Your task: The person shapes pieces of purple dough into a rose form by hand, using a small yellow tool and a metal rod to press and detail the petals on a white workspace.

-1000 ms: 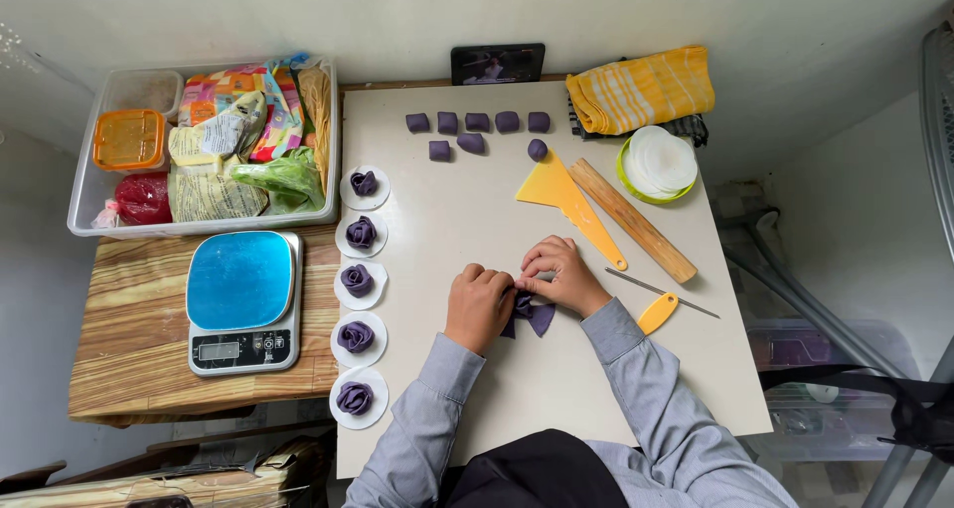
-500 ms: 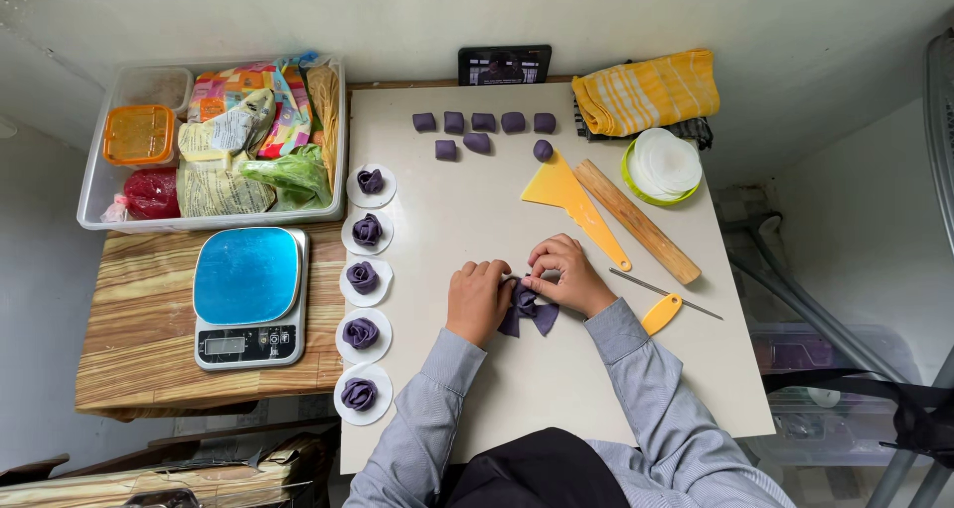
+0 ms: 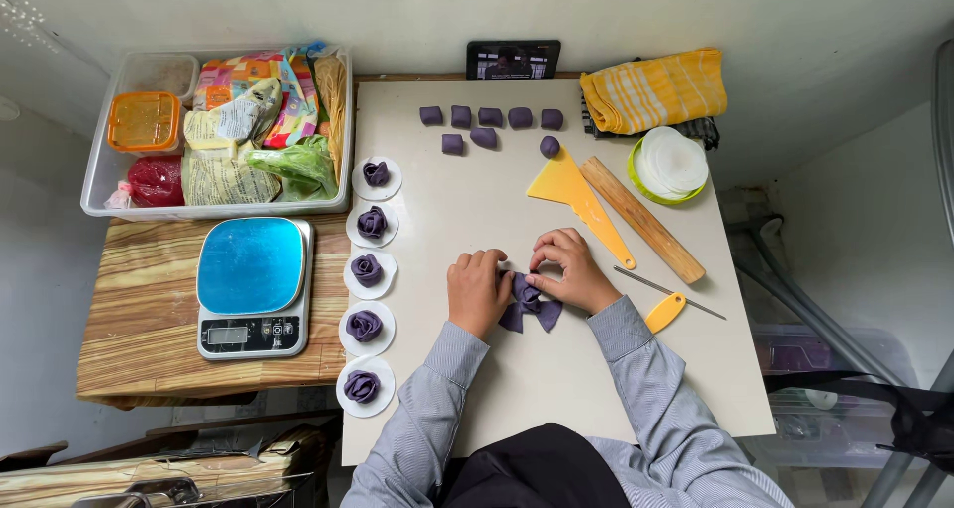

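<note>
A folded piece of purple dough (image 3: 530, 305) lies on the white board (image 3: 467, 210) between my two hands. My left hand (image 3: 477, 287) presses on its left side, fingers curled over it. My right hand (image 3: 570, 269) pinches its upper right part with the fingertips. Flaps of the dough stick out below the hands. Several finished purple dough roses (image 3: 366, 269) sit on round white papers in a column along the board's left edge. Several small purple dough lumps (image 3: 489, 118) lie in rows at the far side.
A yellow scraper (image 3: 571, 192), a wooden rolling pin (image 3: 642, 219) and a yellow-handled pick (image 3: 664, 311) lie right of my hands. A green bowl of white paper rounds (image 3: 670, 162), a yellow cloth (image 3: 654, 88), a phone (image 3: 513, 59), a blue-topped scale (image 3: 251, 285) and a tray of packets (image 3: 214, 135) surround the board.
Both hands stayed on the purple dough and kept folding it; the fingers shifted slightly. The camera view drifted a little.
</note>
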